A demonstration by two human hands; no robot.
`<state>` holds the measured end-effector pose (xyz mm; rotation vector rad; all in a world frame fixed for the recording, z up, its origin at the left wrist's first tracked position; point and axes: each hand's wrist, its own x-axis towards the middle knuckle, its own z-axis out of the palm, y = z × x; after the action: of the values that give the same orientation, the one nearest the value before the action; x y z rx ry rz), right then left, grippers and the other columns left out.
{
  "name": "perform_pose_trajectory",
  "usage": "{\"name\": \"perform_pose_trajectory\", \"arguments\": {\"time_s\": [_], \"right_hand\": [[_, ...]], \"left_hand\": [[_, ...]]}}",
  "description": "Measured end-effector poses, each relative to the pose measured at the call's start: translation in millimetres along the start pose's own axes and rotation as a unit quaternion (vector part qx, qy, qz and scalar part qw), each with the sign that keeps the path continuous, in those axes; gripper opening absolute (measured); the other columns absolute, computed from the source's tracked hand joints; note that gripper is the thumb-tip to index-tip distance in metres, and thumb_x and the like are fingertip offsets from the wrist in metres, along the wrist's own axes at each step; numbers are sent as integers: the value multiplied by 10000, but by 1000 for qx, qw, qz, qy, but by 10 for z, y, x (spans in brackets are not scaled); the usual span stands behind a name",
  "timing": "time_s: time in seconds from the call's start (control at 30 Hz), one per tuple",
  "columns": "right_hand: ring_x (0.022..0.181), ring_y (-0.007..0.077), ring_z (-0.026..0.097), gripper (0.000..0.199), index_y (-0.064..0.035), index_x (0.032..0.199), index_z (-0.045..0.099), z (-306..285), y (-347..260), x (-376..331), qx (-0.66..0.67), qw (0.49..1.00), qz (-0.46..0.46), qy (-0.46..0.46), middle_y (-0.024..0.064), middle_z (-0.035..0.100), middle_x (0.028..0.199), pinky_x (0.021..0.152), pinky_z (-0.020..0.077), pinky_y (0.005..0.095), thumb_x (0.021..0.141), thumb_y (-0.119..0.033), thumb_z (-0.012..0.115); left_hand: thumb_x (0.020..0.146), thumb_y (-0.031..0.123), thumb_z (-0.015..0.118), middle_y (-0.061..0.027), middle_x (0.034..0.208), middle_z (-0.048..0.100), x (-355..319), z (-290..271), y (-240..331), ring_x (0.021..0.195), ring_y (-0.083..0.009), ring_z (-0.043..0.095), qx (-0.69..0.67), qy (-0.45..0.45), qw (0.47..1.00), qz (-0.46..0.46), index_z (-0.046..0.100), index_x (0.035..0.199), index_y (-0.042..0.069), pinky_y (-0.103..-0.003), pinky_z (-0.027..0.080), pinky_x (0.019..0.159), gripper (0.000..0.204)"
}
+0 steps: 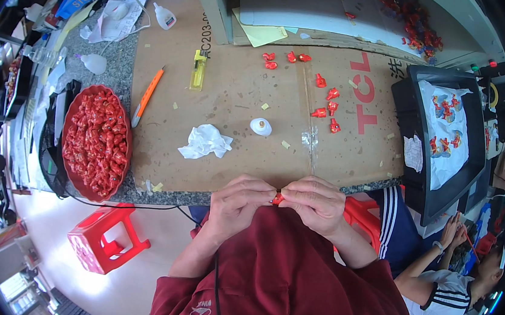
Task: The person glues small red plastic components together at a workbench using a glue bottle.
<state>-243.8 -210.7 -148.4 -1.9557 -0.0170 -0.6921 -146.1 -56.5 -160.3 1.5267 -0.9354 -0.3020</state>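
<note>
Close to my body, just off the table's front edge, my left hand (241, 204) and my right hand (316, 204) meet fingertip to fingertip. Between them is a small red plastic piece (277, 199), pinched from both sides and mostly covered by the fingers. On the cardboard sheet (208, 111) beyond my hands stands a small white bottle (260, 126) with a brownish tip. A crumpled white tissue (205, 142) lies to its left. Several similar red pieces (333, 94) are scattered toward the back right. At left, a scalloped red bowl (127, 145) is heaped with small red parts.
An orange utility knife (148, 96) and a yellow plastic tool (198, 71) lie at back left, near white squeeze bottles (94, 63). At right is a black tray (413, 94) with finished-looking figures on white paper. A co-worker (435, 284) sits right; a red stool (99, 237) stands lower left.
</note>
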Motion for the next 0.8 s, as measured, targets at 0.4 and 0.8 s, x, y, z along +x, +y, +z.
{"name": "perform_pose_trajectory", "arguments": {"time_s": [0.4, 0.8], "right_hand": [[668, 204, 628, 201, -3, 828, 659, 115, 11, 88, 34, 998, 44, -31, 101, 646, 789, 576, 497, 270, 644, 15, 738], [784, 155, 545, 381, -13, 995, 619, 221, 91, 700, -107, 969, 221, 31, 78, 611, 944, 681, 452, 261, 654, -104, 761]], "left_hand": [[674, -76, 667, -83, 849, 661, -30, -155, 9, 785, -226, 632, 17, 2, 999, -50, 654, 825, 20, -297, 513, 675, 179], [748, -14, 667, -87, 975, 612, -4, -1574, 86, 852, -170, 569, 296, 403, 860, -99, 612, 993, 2, -262, 443, 757, 252]]}}
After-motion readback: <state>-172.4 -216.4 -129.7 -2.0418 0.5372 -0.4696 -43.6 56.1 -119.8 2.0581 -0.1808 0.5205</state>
